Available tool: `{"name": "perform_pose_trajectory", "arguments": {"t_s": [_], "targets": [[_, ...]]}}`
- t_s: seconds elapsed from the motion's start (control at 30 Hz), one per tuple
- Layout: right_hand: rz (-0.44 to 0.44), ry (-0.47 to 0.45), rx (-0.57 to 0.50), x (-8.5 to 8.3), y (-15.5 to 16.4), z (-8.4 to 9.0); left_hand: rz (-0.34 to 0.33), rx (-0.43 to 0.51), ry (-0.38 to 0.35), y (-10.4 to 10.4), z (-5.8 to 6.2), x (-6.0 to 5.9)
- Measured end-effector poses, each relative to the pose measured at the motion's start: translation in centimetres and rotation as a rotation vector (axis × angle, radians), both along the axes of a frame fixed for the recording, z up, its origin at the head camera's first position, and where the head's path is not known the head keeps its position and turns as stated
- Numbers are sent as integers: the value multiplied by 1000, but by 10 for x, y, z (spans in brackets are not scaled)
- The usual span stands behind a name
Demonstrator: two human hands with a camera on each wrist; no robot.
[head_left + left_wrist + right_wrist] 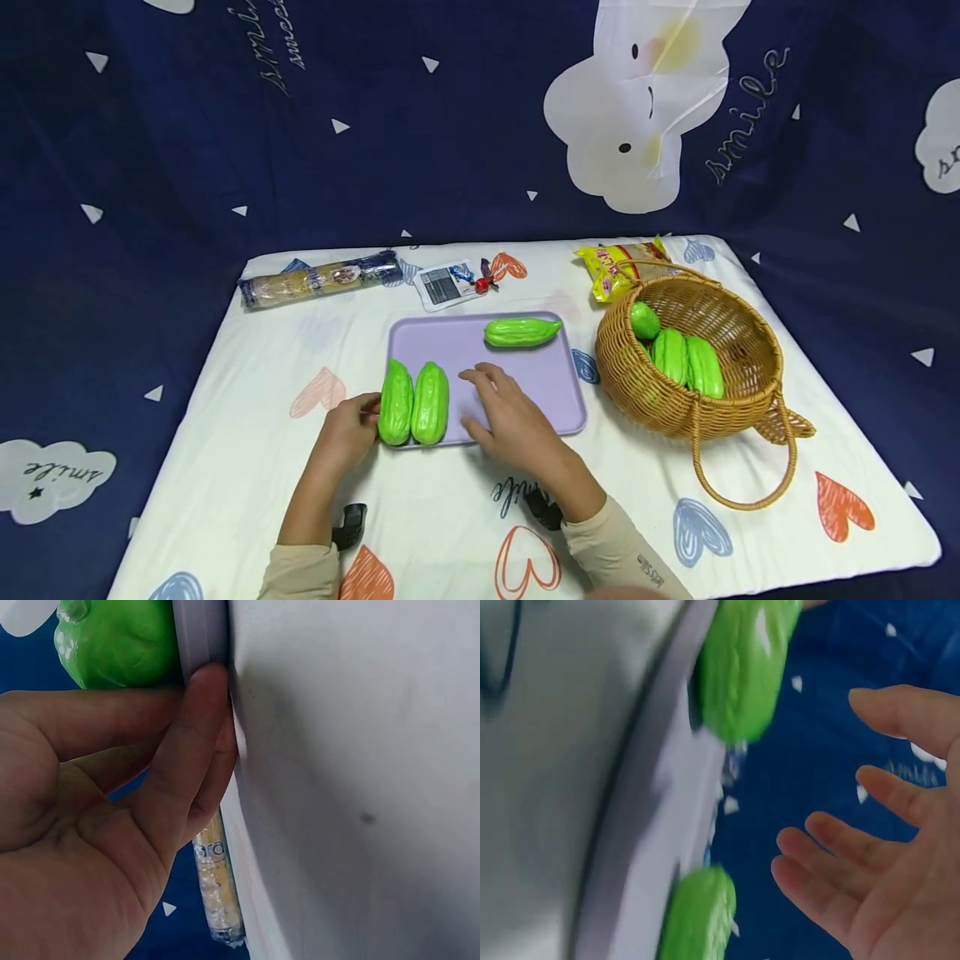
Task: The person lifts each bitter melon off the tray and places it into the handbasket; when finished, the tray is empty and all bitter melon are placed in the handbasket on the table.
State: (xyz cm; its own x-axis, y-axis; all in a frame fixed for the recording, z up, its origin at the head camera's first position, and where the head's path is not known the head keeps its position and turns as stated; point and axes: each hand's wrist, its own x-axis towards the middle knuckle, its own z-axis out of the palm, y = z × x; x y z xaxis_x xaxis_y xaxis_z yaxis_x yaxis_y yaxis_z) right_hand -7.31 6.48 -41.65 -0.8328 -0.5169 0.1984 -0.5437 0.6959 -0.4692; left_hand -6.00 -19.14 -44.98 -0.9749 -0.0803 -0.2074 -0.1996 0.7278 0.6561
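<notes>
A lavender tray (517, 375) lies on the table with two plump green ridged gourds standing side by side at its left, the outer gourd (396, 403) and the inner gourd (431, 403). A third gourd (522, 332) lies crosswise at the far right corner. My left hand (347, 435) is at the tray's left edge; in the left wrist view its fingertips (206, 686) touch the tray's outer wall beside a gourd. Over the tray's middle hovers my right hand (517, 421), fingers spread and holding nothing, just right of the inner gourd.
To the right stands a wicker basket (645, 400) with several green gourds inside, its front handle hanging down. Behind it lies a yellow snack packet (611, 271). A long wrapped packet (322, 281) and a white card with small wrapped candies (446, 286) lie along the back.
</notes>
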Motion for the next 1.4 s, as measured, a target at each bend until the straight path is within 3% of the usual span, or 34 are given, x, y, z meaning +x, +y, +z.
{"name": "perform_pose_trajectory", "arguments": {"t_s": [0.2, 0.5, 0.73, 0.93, 1.4], "targets": [[78, -97, 64, 6, -25, -9, 7, 5, 4, 0, 1, 0], [97, -204, 115, 9, -33, -17, 9, 17, 2, 1, -1, 0], [101, -180, 64, 4, -38, -22, 5, 13, 22, 2, 0, 0], [48, -183, -15, 5, -47, -25, 9, 16, 24, 2, 1, 2], [-16, -183, -11, 5, -42, -23, 17, 29, -13, 2, 2, 1]]}}
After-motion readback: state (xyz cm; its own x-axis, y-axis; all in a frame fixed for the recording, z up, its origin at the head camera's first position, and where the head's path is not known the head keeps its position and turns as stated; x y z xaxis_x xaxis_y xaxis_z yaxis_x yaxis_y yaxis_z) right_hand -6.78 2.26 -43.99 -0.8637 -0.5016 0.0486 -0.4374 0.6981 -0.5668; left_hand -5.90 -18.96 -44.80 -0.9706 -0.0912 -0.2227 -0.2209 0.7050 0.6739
